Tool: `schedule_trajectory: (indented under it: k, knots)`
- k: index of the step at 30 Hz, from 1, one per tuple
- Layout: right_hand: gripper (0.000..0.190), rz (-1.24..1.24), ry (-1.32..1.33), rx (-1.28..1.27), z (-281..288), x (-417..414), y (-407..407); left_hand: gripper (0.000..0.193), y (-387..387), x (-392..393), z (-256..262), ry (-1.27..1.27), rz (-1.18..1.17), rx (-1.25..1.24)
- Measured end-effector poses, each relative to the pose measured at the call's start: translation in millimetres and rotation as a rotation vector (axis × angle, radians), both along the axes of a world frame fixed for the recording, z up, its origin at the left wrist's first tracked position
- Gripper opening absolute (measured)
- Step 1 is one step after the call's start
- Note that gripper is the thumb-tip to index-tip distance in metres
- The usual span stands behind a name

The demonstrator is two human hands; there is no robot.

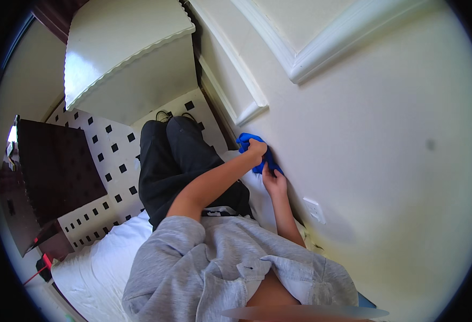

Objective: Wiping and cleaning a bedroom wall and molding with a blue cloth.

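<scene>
A bunched blue cloth [269,155] is close against the wall, just above the white bedding to my right. My left hand [257,149] reaches across my body and is closed on its upper part. Below it, my right hand [275,183] holds the lower end, palm turned up and fingers against the fabric. Part of the cloth is hidden behind my left hand and wrist. Dark trousers [187,141] cover my legs, which stretch out in front of me over the side of the bed.
The pale wall [365,133] with raised moulding [256,108] runs along my right. A wall socket [314,210] sits near my right forearm. White bedding [103,261] lies to my left. Ahead stands a white cabinet [139,56] with a scalloped edge; a dark-topped table [63,165] stands left over spotted tiles [114,147].
</scene>
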State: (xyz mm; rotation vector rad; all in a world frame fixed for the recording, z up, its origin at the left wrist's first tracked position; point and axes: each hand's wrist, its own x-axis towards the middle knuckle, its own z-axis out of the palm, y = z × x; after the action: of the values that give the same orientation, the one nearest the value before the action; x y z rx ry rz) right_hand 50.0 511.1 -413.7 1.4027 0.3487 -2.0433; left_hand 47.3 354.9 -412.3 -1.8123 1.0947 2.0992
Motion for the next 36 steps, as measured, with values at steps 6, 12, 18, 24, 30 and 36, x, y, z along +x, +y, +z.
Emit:
schedule_trajectory:
  k: [6,12,18,24,30,36]
  knots:
    - [0.033,-0.001,0.329,-0.450,159,28,-9,0.053,-20,38,154,0.475,0.135,0.018]
    - [0.023,0.118,0.202,-0.116,62,9,-20,0.056,-4,11,21,0.250,0.222,0.029]
    - [0.028,0.073,-0.220,0.158,-12,-18,-76,0.048,-23,5,-73,0.054,0.448,0.113]
    - [0.031,0.174,0.271,-0.368,122,1,-74,0.042,-64,18,159,0.278,0.371,0.139]
    - [0.046,0.259,0.497,-0.507,149,13,-88,0.046,-51,23,170,0.557,0.301,-0.077]
    - [0.040,0.350,0.294,-0.071,19,-10,-96,0.038,-55,6,14,0.170,0.378,-0.217]
